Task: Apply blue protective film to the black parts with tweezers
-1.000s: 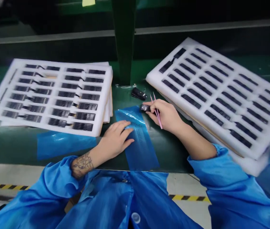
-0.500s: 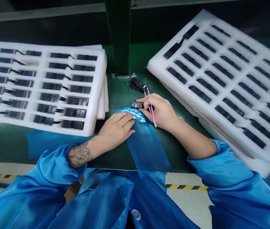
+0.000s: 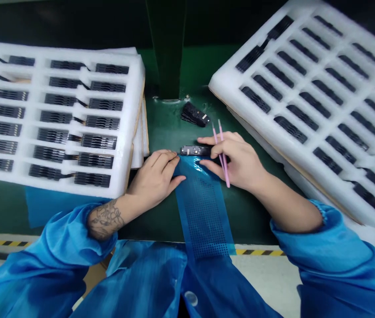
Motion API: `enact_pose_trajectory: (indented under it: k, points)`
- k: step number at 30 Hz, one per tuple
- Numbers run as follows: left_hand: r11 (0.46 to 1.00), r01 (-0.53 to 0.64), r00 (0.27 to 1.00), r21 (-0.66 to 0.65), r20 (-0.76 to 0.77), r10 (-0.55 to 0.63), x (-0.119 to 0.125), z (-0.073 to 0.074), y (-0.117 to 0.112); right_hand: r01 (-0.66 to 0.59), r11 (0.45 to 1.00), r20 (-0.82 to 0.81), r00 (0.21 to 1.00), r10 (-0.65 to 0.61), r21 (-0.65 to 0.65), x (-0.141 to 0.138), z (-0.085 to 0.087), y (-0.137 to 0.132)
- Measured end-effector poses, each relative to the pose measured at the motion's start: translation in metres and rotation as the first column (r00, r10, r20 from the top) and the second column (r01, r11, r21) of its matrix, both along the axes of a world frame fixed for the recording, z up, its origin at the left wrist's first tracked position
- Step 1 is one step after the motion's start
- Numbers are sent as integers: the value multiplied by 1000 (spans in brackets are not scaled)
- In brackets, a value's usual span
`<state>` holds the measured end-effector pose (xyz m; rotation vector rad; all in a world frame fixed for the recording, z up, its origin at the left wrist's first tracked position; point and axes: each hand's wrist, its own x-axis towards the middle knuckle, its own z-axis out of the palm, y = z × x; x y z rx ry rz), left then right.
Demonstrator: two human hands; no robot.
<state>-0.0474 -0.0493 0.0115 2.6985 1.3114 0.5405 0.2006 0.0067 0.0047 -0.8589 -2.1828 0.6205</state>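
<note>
Black component strip (image 3: pixel 195 150), one: slim, oblong, left end greyish, small pale marks along its upper face; lying crosswise at the far end of the blue film (image 3: pixel 204 207), which is glossy and perforated. Right hand (image 3: pixel 240 159): at the strip's right end, thumb and forefinger spread to either side of it, pink tweezers (image 3: pixel 224 162) gripped among the fingers. Left hand (image 3: pixel 156 179): at the film's far left corner, fingers close together, thumb apart. Loose black strips (image 3: pixel 195 115): small fanned pile, beyond the blue film.

White foam tray (image 3: pixel 134 88): left of the blue film, stacked; slots of bundled black parts (image 3: pixel 102 123), one slot showing a tan bottom. Second foam tray (image 3: pixel 225 78): right of the blue film, slanted, stacked; slots of dark parts (image 3: pixel 317 104), the outermost blurred, probably alike.

Tabletop (image 3: pixel 161 132): dark green, beneath the blue film. Blue sheet (image 3: pixel 44 207): left of the blue film. Green post (image 3: pixel 167 53): beyond the blue film. Floor (image 3: pixel 267 278): pale, yellow-and-black tape (image 3: pixel 260 252), right of the film's near end.
</note>
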Motion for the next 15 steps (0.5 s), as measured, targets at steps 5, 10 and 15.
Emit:
enact_pose_trajectory:
  k: [5,10,15]
  points:
    - [998,-56,997,-25,-51,54,2,-2,-1,-62,948,-293,956,-33,-311,0,21,-33]
    - [996,-80,992,-26,-96,78,2,-3,-4,-200,835,-338,941,18,-513,-8,21,-40]
    - [994,-80,994,-80,-85,73,1,-1,-3,-108,822,-238,971,-35,-560,-9,12,-28]
